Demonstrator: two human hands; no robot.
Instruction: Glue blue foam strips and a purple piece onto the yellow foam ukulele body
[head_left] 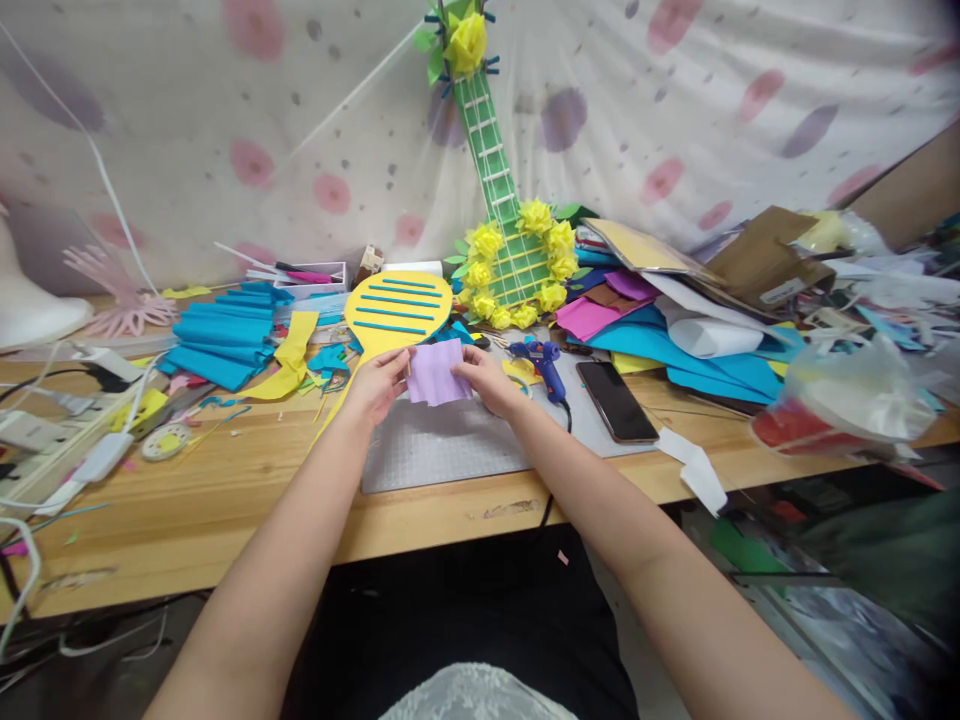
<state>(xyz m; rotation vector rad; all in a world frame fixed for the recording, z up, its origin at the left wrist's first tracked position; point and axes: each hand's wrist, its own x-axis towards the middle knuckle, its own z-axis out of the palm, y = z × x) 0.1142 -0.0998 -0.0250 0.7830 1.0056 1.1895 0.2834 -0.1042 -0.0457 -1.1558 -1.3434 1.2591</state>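
Between my hands a small piece of purple crepe paper (437, 374) is held up above the grey cutting mat (420, 455). My left hand (380, 382) pinches its left edge, with the fingers closed. At the right edge my right hand (486, 377) grips the paper between thumb and fingers. Just behind lies a yellow guitar-shaped cutout (400, 282) with blue strips across it. A blue glue gun (545, 366) rests on the mat to the right of my right hand, beside a black phone (615, 400).
A green paper guitar (491, 160) with yellow flowers leans against the curtain. Blue crepe paper (221, 335) and a yellow strip (289, 360) lie left. Stacked coloured paper (675, 345) and a bagged red container (814, 420) stand right. Power strips and cables (45, 450) crowd the left edge.
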